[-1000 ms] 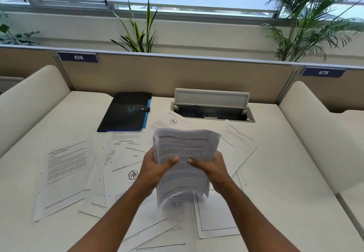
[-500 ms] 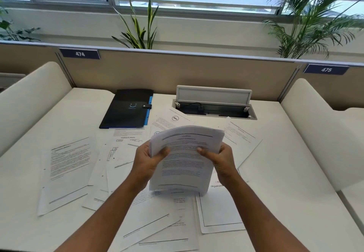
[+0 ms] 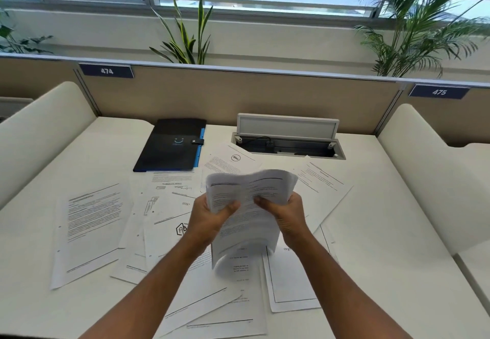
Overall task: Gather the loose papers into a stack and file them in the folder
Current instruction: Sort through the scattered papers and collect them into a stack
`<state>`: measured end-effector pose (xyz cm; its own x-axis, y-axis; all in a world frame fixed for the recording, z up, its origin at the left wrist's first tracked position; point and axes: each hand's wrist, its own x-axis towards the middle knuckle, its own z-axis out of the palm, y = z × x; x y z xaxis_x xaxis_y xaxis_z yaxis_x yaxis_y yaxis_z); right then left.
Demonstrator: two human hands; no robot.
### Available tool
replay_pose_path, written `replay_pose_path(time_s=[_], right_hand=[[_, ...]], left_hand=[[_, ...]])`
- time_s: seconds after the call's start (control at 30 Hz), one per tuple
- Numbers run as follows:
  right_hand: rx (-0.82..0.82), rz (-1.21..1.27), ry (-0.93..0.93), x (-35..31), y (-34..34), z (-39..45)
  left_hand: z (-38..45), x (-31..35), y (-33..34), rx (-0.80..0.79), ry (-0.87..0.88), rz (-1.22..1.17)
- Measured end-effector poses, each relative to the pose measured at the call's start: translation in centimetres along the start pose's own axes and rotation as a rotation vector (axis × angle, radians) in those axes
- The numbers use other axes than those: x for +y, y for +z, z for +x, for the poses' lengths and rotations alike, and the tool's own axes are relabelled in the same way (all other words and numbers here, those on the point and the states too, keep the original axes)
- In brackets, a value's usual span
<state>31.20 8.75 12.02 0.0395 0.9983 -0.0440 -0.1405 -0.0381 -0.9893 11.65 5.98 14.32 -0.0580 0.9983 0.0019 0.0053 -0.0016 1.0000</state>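
Both hands hold a stack of printed papers (image 3: 249,206) upright above the desk's middle; its lower edge curls against the sheets below. My left hand (image 3: 209,216) grips the stack's left side, thumb on the front page. My right hand (image 3: 286,214) grips the right side the same way. Several loose printed sheets lie spread on the white desk: one far left (image 3: 90,230), overlapping ones under my arms (image 3: 164,214), one at right (image 3: 323,185), one near the front (image 3: 291,277). A closed black folder (image 3: 169,145) with a blue edge and a snap strap lies at the back left.
An open cable tray (image 3: 289,142) with its lid raised is set into the desk's back edge. Cream curved side panels (image 3: 39,132) (image 3: 434,169) bound the desk left and right. A tan partition (image 3: 238,94) with plants behind closes the back.
The stack was flatter and raised half a second ago; now it has dropped down, its bottom edge bent against the desk papers and its top edge wavy. Both hands keep their grip.
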Motion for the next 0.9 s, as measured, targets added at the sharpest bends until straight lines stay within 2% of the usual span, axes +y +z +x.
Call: replay_pose_path(time_s=[0.13,0.27,0.4,0.47,0.57,0.77,0.9], right_hand=[[-0.012,0.045,-0.034,-0.7,-1.7,0.3],[-0.077,-0.020,-0.016,0.2,-0.5,0.0],[-0.024,-0.046,-0.036,-0.4,-1.2,0.5],[-0.029,-0.056,-0.028,-0.3,-2.0,0.7],[-0.074,-0.101,0.016,1.0,-1.5,0.4],[-0.036,-0.104,0.038,0.7,-1.3,0.5],[-0.078,-0.145,0.073,1.4,-0.7,-0.1]], left_hand=[[0.4,0.4,-1.6,0.061,0.063,-0.011],[0.0,-0.1,-0.5,0.030,0.013,-0.007],[0.3,0.2,-1.2,0.140,0.072,-0.021],[0.2,0.0,-1.6,0.112,0.094,-0.024],[-0.3,-1.0,-0.5,0.062,0.013,-0.020],[0.4,-1.3,-1.7,0.128,0.008,-0.023],[0.0,-2.0,-1.0,0.038,-0.027,0.016]])
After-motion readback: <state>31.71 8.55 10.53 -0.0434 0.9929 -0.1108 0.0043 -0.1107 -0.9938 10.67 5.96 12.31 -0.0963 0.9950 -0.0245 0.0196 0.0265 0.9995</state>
